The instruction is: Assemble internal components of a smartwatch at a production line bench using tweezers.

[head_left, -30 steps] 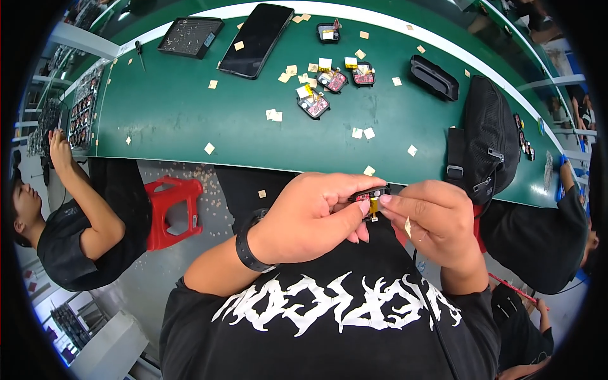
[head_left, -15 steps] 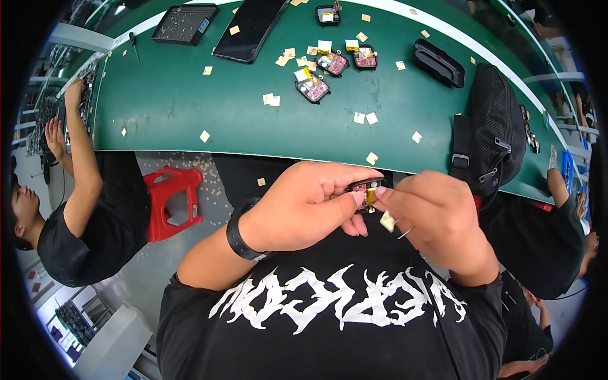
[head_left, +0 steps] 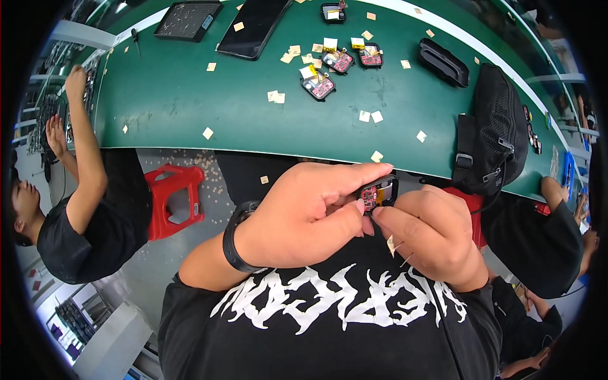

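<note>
My left hand (head_left: pixel 304 212) holds a small black device casing (head_left: pixel 394 185) between thumb and fingers, in front of my chest. Its inner side faces up, with a red circuit board (head_left: pixel 373 195) and a yellowish strip showing. The thumb and index finger of my right hand (head_left: pixel 430 228) meet at the casing's lower right edge. Two thin metal prongs, apparently tweezers (head_left: pixel 407 259), stick out under my curled right fingers. A small cream square (head_left: pixel 391 246) clings to one prong. The rest of the tweezers is hidden in my palm.
On the green table (head_left: pixel 240 126) lie several similar open casings (head_left: pixel 338 61) with batteries, and scattered cream squares (head_left: pixel 208 133). A black tablet (head_left: pixel 253 31), a black tray (head_left: pixel 187 20), an elongated black case (head_left: pixel 443 62) and a black bag (head_left: pixel 497 133) lie there too. At left sits a co-worker (head_left: pixel 76 209) near a red stool (head_left: pixel 174 199).
The casing has tilted and shifted slightly right, showing more of its board and frame. My right fingers have moved down to its lower edge, and the cream square has turned edge-on.
</note>
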Demonstrator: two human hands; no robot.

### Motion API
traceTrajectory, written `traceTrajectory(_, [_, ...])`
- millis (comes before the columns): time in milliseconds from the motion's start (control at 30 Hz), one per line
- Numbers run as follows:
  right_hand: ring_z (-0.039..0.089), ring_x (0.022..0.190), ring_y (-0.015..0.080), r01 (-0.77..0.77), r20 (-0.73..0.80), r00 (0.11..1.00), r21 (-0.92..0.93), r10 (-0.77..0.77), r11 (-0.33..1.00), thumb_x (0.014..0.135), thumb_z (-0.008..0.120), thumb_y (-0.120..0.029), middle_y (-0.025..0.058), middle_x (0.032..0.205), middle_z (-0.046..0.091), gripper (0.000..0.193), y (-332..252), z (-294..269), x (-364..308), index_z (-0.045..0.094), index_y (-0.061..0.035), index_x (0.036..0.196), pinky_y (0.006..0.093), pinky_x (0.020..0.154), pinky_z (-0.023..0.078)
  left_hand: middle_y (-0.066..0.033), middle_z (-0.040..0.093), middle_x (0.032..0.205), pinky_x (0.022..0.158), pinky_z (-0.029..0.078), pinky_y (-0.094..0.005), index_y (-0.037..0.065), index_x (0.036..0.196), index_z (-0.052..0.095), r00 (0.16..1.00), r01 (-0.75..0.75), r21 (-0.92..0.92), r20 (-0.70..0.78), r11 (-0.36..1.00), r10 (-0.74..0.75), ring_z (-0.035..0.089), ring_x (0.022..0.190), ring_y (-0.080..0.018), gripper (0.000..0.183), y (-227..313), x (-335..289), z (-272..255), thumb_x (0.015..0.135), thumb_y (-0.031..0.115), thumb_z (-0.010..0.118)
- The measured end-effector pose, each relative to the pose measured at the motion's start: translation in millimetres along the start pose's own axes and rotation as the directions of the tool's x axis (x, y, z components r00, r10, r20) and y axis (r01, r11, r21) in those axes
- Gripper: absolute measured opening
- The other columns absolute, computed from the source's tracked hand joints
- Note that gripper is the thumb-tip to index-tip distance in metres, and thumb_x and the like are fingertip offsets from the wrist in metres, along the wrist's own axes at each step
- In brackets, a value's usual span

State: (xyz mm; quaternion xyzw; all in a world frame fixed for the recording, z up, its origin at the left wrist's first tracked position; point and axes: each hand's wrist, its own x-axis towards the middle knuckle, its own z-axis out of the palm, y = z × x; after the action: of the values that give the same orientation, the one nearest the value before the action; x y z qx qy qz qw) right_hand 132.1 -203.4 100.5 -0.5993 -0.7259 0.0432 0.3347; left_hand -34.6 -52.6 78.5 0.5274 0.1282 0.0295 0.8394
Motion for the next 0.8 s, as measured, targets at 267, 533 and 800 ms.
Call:
traceTrajectory(267, [0.055,0.061,0.0183,0.002,0.064,0.998,-0.059,0.002,0.998,0.065,0.074,-0.006,0.0066,0.083,0.056,0.029,-3,9,0,0.068,0.002,0.093,0.0295,0.049,0.045,-0.0128,0.072,0.102,0.074,0.057,-0.028,-0.007,0.139,0.055,0.989,-0.143,0.464,0.046,0.874,0.137,0.07,0.081,-0.0136,0.048,6,-1,-2,0.092,-0.008,0.051])
traceTrajectory(533, [0.059,0.065,0.0206,-0.008,0.252,0.968,0.041,-0.003,0.999,0.073,0.071,-0.006,0.0063,0.081,0.054,0.021,2,15,10,0.066,0.0023,0.092,0.0314,0.054,0.049,-0.0108,0.071,0.105,0.08,0.054,-0.0257,-0.003,0.14,0.057,0.996,0.091,0.368,-0.023,0.925,-0.089,0.069,0.088,-0.012,0.048,-4,-4,-10,0.093,-0.01,0.051])
traceTrajectory(800, [0.065,0.074,0.0311,-0.488,0.109,0.872,0.113,0.478,0.865,0.086,0.078,-0.021,0.0129,0.085,0.061,0.025,42,36,50,0.069,-0.0027,0.102,0.0411,0.065,0.053,-0.0135,0.072,0.112,0.06,0.05,-0.0196,-0.005,0.131,0.06,0.828,0.045,0.232,-0.553,0.972,0.093,0.062,0.072,-0.0078,0.034,-8,-20,-84,0.099,0.004,0.054])
